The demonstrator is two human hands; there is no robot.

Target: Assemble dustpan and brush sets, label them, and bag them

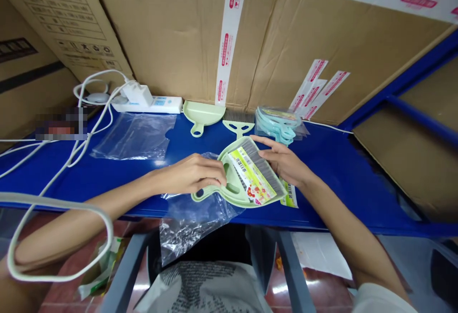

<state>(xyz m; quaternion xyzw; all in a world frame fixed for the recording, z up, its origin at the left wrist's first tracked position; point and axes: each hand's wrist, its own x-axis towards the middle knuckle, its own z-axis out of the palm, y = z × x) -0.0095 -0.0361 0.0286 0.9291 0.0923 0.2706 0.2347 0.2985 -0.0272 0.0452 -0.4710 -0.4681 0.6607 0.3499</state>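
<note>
A light green dustpan [209,193] is tilted between my hands above the table edge. Nested in it is a green hand brush [232,179] with grey bristles, and a printed card [255,177] lies across the brush. My left hand [207,172] is closed on the brush at its cut-out openings. At the far edge of the bristles, my right hand [284,160] supports the dustpan, thumb over the bristles and forefinger extended. Part of a second printed card [290,196] shows beneath the dustpan. A clear plastic bag [193,220] hangs over the table edge below.
Farther back on the blue table [322,160] lie another green dustpan [203,112], another brush [239,126] and bagged light blue sets [279,124]. A flat clear bag [138,134] lies left, near a power strip [164,104]. White cables [80,146] loop across the left side.
</note>
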